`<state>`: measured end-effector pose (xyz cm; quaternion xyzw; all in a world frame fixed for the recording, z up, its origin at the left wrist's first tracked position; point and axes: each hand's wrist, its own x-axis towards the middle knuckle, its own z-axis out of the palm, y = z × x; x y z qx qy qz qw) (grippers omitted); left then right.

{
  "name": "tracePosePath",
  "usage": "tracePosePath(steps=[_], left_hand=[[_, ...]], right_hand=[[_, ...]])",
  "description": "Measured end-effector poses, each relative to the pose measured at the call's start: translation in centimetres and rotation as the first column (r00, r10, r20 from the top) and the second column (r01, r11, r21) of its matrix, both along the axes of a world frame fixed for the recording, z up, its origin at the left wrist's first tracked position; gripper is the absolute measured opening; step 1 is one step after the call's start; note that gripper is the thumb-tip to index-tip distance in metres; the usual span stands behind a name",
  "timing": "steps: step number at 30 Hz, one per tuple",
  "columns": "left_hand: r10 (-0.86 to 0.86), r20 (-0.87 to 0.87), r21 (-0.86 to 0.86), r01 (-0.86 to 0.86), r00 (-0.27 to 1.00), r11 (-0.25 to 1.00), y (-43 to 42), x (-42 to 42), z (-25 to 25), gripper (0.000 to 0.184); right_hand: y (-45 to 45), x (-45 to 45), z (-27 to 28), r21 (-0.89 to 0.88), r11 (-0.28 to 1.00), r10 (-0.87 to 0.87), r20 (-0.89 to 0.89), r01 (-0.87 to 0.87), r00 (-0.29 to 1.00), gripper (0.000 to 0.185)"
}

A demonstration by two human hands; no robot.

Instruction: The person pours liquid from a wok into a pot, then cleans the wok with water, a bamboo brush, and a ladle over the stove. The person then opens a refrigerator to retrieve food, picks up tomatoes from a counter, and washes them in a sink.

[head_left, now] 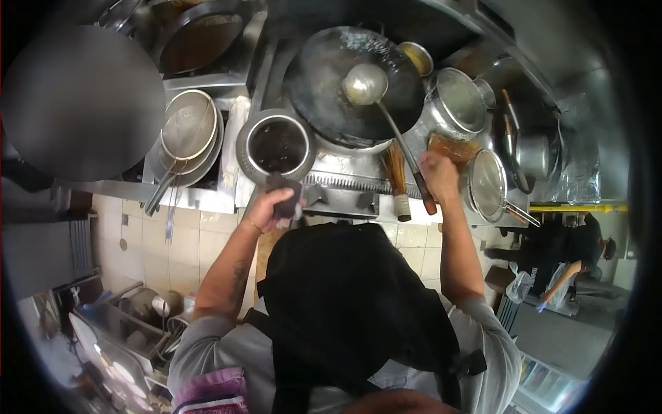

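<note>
1. Nearest is a black apron (331, 290) over a grey shirt, with both forearms reaching forward to a steel desk (207, 200) crowded with cookware.
2. The left hand (276, 205) has its fingers closed around a dark cloth (284, 183), pinching it against the near side of a metal pot (307, 148). Whether a handle lies inside the cloth cannot be told.
3. The right hand (441, 178) is blurred, its fingers curled — I cannot tell whether they grip anything. It is just beside a ladle's handle and close to an orange-brown pad (455, 146).
4. Along the front, a bristle brush (396, 172) stands between the hands, left of the wooden end of the ladle (365, 85). A round strainer (488, 186) lies right of the right hand; more strainers (189, 124) are stacked well left of the pot.
5. The pot sits just beyond the left hand, dark inside, near the wok's lower left edge.
6. Farther in is the large black wok (324, 76), the ladle's bowl resting in it.
7. Right of the wok are a wide metal vessel (460, 103) and, farther back, a small cup (417, 58) with yellow contents.
8. At far left is a dark pan (200, 38); away to the right, a co-worker (583, 241) reaches toward plastic bags (520, 283).
</note>
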<state>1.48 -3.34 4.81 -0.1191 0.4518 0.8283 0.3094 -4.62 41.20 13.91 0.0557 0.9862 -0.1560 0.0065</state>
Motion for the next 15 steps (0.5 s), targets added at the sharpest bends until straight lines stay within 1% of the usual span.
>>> tracePosePath(steps=[1, 3, 4, 5, 7, 9, 10, 11, 12, 13, 14, 15], left_hand=[[0.131, -0.08, -0.036, -0.134, 0.988, 0.99, -1.1, -0.1, -0.2, 0.045], [0.398, -0.074, -0.124, -0.404, 0.914, 0.906, -3.0, -0.8, -0.4, 0.041], [0.438, -0.072, -0.178, -0.443, 0.896, 0.879, -4.5, -1.3, -0.4, 0.039], [0.458, -0.133, -0.284, -0.477, 0.879, 0.832, -5.9, -2.2, -1.5, 0.038], [0.519, -0.145, -0.236, -0.539, 0.842, 0.809, -7.2, -3.7, -1.7, 0.037], [0.536, -0.107, -0.265, -0.544, 0.837, 0.796, -7.8, -5.0, -1.9, 0.036], [0.503, -0.064, -0.264, -0.501, 0.862, 0.824, -8.2, -5.6, -2.0, 0.035], [0.471, -0.025, -0.26, -0.461, 0.882, 0.849, -8.5, -6.2, -2.2, 0.033], [0.459, -0.011, -0.26, -0.445, 0.889, 0.857, -8.7, -6.7, -2.8, 0.03], [0.476, -0.013, -0.26, -0.463, 0.879, 0.847, -8.8, -7.1, -3.0, 0.03], [0.449, 0.005, -0.254, -0.433, 0.893, 0.865, -8.8, -7.5, -3.0, 0.029], [0.423, 0.024, -0.248, -0.404, 0.906, 0.88, -8.9, -7.9, -3.3, 0.028]], right_hand=[[-0.9, -0.6, 0.1, -0.06, 0.993, -0.107, -0.159, 0.099, 0.981, 0.018], [-6.3, -0.3, 4.6, -0.25, 0.968, -0.053, -0.266, -0.015, 0.963, 0.02], [-8.4, -0.5, 4.4, -0.365, 0.924, 0.058, -0.156, -0.113, 0.986, 0.022], [-10.4, -0.9, 4.2, -0.482, 0.855, 0.182, -0.064, -0.19, 0.981, 0.024], [-15.6, -2.0, 1.6, -0.545, 0.81, 0.352, 0.154, -0.218, 0.923, 0.026], [-19.5, -3.8, -3.0, -0.457, 0.834, 0.41, 0.137, -0.31, 0.902, 0.029], [-20.5, -5.1, -6.5, -0.458, 0.831, 0.418, 0.141, -0.315, 0.898, 0.029], [-21.4, -6.6, -10.5, -0.354, 0.877, 0.363, 0.046, -0.325, 0.931, 0.03], [-22.1, -7.7, -13.2, -0.248, 0.913, 0.318, -0.059, -0.323, 0.946, 0.031], [-22.6, -8.4, -14.4, -0.248, 0.907, 0.337, -0.061, -0.342, 0.939, 0.031], [-23.2, -9.2, -15.1, -0.523, 0.839, 0.249, 0.118, -0.153, 0.961, 0.029], [-23.7, -10.0, -16.3, -0.711, 0.697, 0.208, 0.319, 0.089, 0.925, 0.026]])
